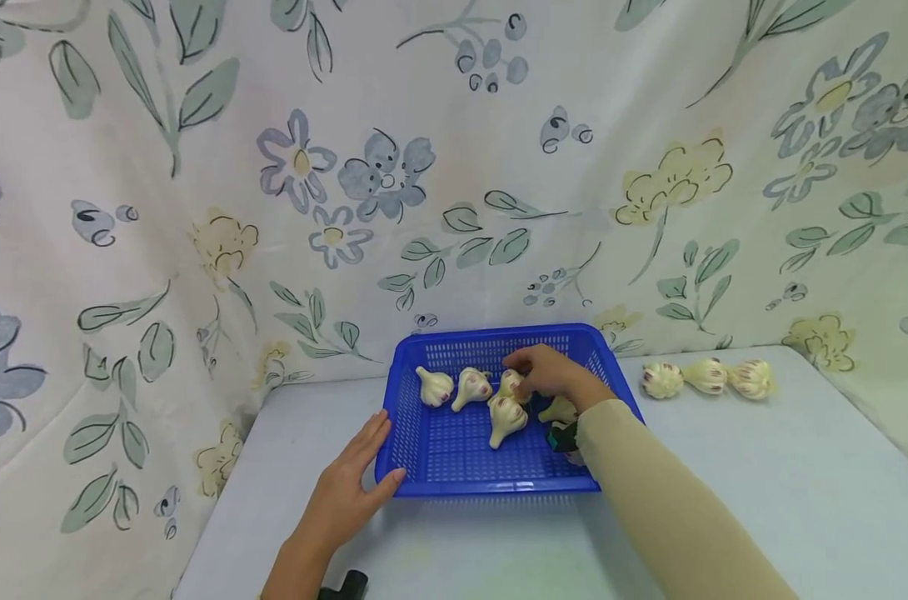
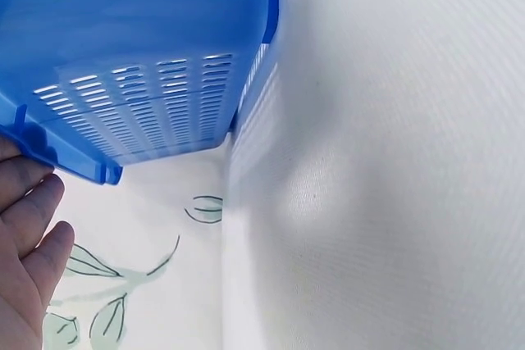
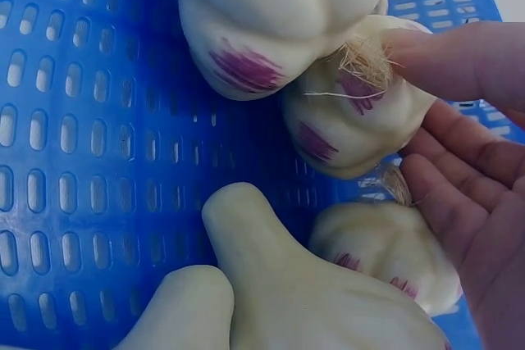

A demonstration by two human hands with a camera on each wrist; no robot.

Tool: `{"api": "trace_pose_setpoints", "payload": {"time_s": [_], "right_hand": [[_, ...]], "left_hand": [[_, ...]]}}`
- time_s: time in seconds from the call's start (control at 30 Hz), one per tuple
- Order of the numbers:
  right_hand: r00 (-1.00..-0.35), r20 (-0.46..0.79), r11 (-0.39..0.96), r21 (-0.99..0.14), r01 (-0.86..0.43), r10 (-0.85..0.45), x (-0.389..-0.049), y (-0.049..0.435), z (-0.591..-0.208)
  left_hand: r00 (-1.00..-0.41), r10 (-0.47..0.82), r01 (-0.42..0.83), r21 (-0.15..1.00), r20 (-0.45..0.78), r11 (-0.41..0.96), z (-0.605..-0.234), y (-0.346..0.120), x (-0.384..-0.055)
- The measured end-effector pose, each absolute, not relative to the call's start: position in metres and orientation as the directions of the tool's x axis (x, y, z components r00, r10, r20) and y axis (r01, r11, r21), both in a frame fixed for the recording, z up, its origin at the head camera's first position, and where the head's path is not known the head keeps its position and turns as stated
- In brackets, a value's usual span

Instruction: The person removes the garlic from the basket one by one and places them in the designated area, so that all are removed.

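Floral cloth backs the tabletop; the straight-fingered left hand apparently steadies the basket from the left while the right hand pinches garlic.

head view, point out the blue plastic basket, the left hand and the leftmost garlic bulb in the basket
Blue plastic basket (image 1: 495,487): head view, on its near rim
Left hand (image 1: 346,493): head view, on the back of the hand
Leftmost garlic bulb (image 1: 436,390): head view, on its rounded body

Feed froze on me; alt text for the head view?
The right hand pinches a garlic bulb in a blue basket holding others; the left hand touches its left rim. Three bulbs sit in a row on the table.
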State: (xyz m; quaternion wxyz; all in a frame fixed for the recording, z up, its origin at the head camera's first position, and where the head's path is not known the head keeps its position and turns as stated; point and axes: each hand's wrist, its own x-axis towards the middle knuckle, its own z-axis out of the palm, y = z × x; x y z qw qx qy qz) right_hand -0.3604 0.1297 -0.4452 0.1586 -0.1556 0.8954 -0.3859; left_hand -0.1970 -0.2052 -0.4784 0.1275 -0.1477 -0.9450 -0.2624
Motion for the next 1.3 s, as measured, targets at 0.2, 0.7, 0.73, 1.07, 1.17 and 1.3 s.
{"api": "trace_pose_setpoints", "payload": {"time_s": [0.2,0.7,0.73,1.07,1.17,1.3], "right_hand": [[-0.89,-0.186,0.669,-0.726,-0.161,-0.416,-0.361,0.1275,-0.4453],[-0.889,-0.182,0.71,-0.677,-0.197,-0.42,-0.3643,0.1266,-0.4487],[-0.889,-0.18,0.709,-0.676,-0.2,-0.422,-0.3646,0.1268,-0.449],[-0.891,-0.177,0.715,-0.669,-0.204,-0.419,-0.3642,0.1274,-0.4484],[-0.889,-0.186,0.719,-0.666,-0.2,-0.419,-0.3637,0.1271,-0.4474],[-0.884,-0.197,0.725,-0.658,-0.201,-0.424,-0.3626,0.1267,-0.4453]], "left_hand": [[-0.921,0.218,0.354,0.463,0.323,0.812,-0.4779,-0.2068,-0.1963],[-0.914,0.23,0.371,0.459,0.335,0.807,-0.4772,-0.2072,-0.1982],[-0.916,0.228,0.367,0.46,0.331,0.808,-0.4772,-0.2071,-0.1981],[-0.922,0.22,0.353,0.461,0.318,0.814,-0.4779,-0.2066,-0.1986],[-0.923,0.219,0.351,0.463,0.316,0.814,-0.4785,-0.2066,-0.1988],[-0.926,0.215,0.346,0.466,0.311,0.814,-0.4798,-0.207,-0.1989]]}}
